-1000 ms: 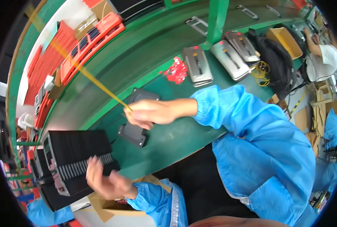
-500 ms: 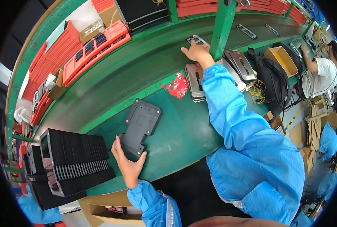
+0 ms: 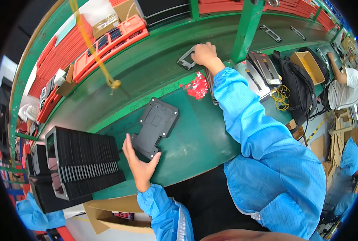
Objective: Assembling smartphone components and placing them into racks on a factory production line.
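Pinching a silver frame point(image 3: 182, 63), the right hand point(image 3: 205, 54) has it apart from the still-bare black fixture point(image 3: 156, 121), cupped by an open left hand point(image 3: 142, 166).

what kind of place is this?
Likely an electronics assembly workshop or factory line: a long green workbench, a row of matching black parts, and stacks of red-orange trays.
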`<act>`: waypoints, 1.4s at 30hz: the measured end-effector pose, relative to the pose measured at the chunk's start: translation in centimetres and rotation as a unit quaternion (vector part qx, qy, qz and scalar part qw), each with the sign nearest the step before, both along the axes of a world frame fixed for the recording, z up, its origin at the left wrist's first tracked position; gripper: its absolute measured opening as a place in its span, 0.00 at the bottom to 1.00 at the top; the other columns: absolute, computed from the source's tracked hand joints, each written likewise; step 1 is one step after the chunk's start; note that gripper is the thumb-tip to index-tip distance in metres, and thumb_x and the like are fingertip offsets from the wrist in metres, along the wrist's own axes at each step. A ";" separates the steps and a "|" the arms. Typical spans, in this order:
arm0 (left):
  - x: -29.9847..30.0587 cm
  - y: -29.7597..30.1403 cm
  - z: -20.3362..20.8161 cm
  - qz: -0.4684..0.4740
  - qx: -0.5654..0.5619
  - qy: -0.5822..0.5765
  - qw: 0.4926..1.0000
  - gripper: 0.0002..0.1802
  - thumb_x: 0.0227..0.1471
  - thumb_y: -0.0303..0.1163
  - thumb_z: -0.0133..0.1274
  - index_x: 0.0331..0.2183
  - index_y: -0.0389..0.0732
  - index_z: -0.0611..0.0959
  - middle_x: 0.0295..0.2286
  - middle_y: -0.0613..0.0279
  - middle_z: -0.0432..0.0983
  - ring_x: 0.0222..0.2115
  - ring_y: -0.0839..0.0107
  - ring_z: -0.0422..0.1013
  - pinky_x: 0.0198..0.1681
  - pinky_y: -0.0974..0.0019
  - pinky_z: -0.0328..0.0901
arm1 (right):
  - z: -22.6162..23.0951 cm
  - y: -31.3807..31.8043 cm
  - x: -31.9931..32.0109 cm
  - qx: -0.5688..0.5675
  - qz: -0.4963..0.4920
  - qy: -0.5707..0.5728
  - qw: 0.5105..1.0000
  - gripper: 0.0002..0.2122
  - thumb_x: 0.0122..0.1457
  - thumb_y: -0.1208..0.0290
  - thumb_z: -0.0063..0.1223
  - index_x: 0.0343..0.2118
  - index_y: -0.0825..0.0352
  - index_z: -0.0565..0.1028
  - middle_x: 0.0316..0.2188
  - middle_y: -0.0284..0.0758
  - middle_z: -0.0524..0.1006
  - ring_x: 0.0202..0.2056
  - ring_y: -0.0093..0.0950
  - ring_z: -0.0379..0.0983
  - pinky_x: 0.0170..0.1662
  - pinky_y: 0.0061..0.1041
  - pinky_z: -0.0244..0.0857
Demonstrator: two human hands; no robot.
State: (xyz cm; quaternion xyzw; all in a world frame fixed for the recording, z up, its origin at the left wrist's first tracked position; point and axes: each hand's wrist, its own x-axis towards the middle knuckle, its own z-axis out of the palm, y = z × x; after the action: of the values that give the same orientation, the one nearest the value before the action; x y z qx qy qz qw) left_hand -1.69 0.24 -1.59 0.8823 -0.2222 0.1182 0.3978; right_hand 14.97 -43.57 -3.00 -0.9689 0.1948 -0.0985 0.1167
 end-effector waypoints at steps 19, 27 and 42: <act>0.5 0.1 -1.4 0.013 -0.052 0.030 0.998 0.73 0.28 0.34 0.77 0.69 0.36 0.50 0.59 0.40 0.60 0.59 0.43 0.61 0.62 0.50 0.60 | 4.1 21.4 -10.9 -0.034 0.321 -0.023 0.946 0.10 0.49 0.65 0.65 0.31 0.65 0.82 0.27 0.40 0.82 0.36 0.42 0.78 0.45 0.40 0.70; 0.7 0.5 -1.5 -0.022 0.043 -0.030 0.998 0.54 0.27 0.32 0.78 0.61 0.45 0.74 0.58 0.41 0.61 0.56 0.45 0.65 0.59 0.51 0.64 | 2.8 19.9 -10.8 0.067 0.352 -0.044 0.933 0.13 0.47 0.63 0.69 0.34 0.63 0.82 0.31 0.37 0.82 0.40 0.42 0.77 0.47 0.41 0.68; 0.0 -0.3 -0.5 0.005 -0.007 -0.007 1.000 0.55 0.31 0.35 0.76 0.63 0.42 0.70 0.61 0.43 0.58 0.61 0.44 0.60 0.63 0.48 0.59 | 3.4 -6.5 -7.0 0.143 0.147 0.201 0.958 0.19 0.49 0.60 0.71 0.40 0.65 0.80 0.35 0.39 0.82 0.37 0.39 0.78 0.41 0.34 0.71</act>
State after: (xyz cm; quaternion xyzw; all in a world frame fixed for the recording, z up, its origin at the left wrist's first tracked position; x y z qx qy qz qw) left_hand -1.69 -0.04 -2.07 0.8797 -0.2194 0.1284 0.4018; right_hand 7.94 -50.05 0.38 -0.9598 0.0818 0.1454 0.2259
